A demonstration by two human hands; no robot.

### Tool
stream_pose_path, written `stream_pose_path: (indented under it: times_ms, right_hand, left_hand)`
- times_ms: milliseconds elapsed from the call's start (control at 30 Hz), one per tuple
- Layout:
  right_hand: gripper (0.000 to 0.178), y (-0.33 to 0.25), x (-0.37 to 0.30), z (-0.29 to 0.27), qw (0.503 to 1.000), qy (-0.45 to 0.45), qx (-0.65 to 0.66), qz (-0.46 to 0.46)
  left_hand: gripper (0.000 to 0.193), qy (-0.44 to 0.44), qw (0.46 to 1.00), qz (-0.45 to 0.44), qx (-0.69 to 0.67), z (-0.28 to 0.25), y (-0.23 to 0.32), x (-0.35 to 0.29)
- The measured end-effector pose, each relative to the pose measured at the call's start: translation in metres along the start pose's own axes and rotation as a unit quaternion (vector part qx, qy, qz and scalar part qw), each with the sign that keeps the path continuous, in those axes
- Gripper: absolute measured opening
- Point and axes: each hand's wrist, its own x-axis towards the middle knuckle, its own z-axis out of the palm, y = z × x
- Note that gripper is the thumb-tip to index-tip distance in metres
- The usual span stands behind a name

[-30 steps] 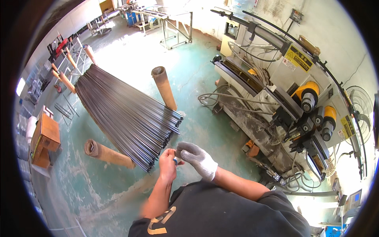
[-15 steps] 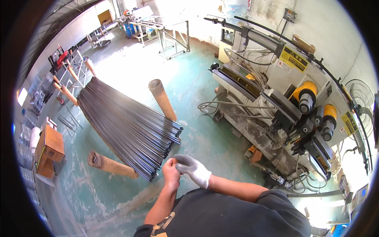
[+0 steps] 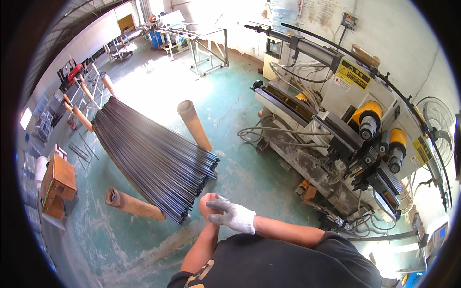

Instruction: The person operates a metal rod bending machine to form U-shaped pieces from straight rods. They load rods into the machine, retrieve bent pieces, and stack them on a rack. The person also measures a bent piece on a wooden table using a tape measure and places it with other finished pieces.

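Observation:
My bare left hand (image 3: 205, 204) is curled and held up in front of my body, its fingers mostly covered, so what it may hold is hidden. Across it lies my right hand (image 3: 234, 217), wearing a white knit glove with grey-coated fingers. The gloved fingers are slightly apart and touch the left hand. Just ahead of both hands are the near ends of a wide layer of dark metal tubes (image 3: 153, 156), lying side by side. Brown padded posts (image 3: 194, 125) stand beside the layer, one on the right and another post (image 3: 134, 204) on the left.
On the right stands a large machine (image 3: 331, 110) with yellow motor housings, cables and hoses (image 3: 283, 137). A wooden cabinet (image 3: 60, 180) is at the left. Thin rods (image 3: 84, 153) lie on the green floor near it. A metal frame table (image 3: 201, 45) stands at the back.
My gloved right hand has moved left and now lies over my bare left hand; before, the hands met near the fingertips. The view has shifted slightly.

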Motion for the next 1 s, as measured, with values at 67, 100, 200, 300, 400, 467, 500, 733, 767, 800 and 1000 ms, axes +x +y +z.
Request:
stream_pose_path:
  times_ms: [67,100,200,300,400,467,500,733,767,800,1000]
  right_hand:
    - [0.072,-0.007,-0.013,-0.002,1.0,-0.004,-0.014,-0.018]
    - [0.072,-0.008,-0.019,-0.004,0.999,-0.007,-0.021,-0.028]
    - [0.061,-0.001,-0.029,-0.016,0.983,0.036,0.177,0.001]
    - [0.045,0.039,-0.021,-0.012,0.921,0.123,0.37,0.013]
    - [0.031,0.041,-0.014,-0.004,0.842,0.2,0.499,0.043]
    - [0.029,0.049,-0.008,-0.006,0.866,0.224,0.442,0.067]
    - [0.029,0.052,-0.005,-0.006,0.876,0.237,0.412,0.079]
    - [0.031,0.046,0.0,-0.003,0.876,0.223,0.424,0.057]
    - [0.034,0.051,0.002,0.001,0.881,0.213,0.418,0.06]
    - [0.037,0.053,0.003,0.003,0.886,0.204,0.412,0.063]
    - [0.051,0.051,0.006,0.022,0.94,0.15,0.301,0.064]
  left_hand:
    - [0.029,0.03,0.999,-0.024,0.02,-0.001,-0.007,0.002]
    - [0.03,0.046,0.998,-0.035,0.031,-0.002,-0.012,0.003]
    - [0.029,0.04,0.993,-0.112,-0.019,0.003,0.019,-0.002]
    - [0.03,-0.059,0.966,-0.205,-0.144,-0.006,0.053,-0.005]
    - [0.028,-0.137,0.94,-0.233,-0.208,-0.009,0.061,-0.015]
    - [0.028,-0.191,0.924,-0.241,-0.228,-0.011,0.08,-0.023]
    - [0.029,-0.196,0.918,-0.25,-0.238,-0.011,0.088,-0.024]
    - [0.029,-0.211,0.912,-0.234,-0.263,-0.019,0.108,-0.019]
    - [0.028,-0.217,0.921,-0.212,-0.244,-0.019,0.096,-0.017]
    - [0.028,-0.194,0.933,-0.215,-0.212,-0.019,0.085,-0.015]
    - [0.029,-0.048,0.983,-0.175,-0.018,-0.001,0.041,-0.009]
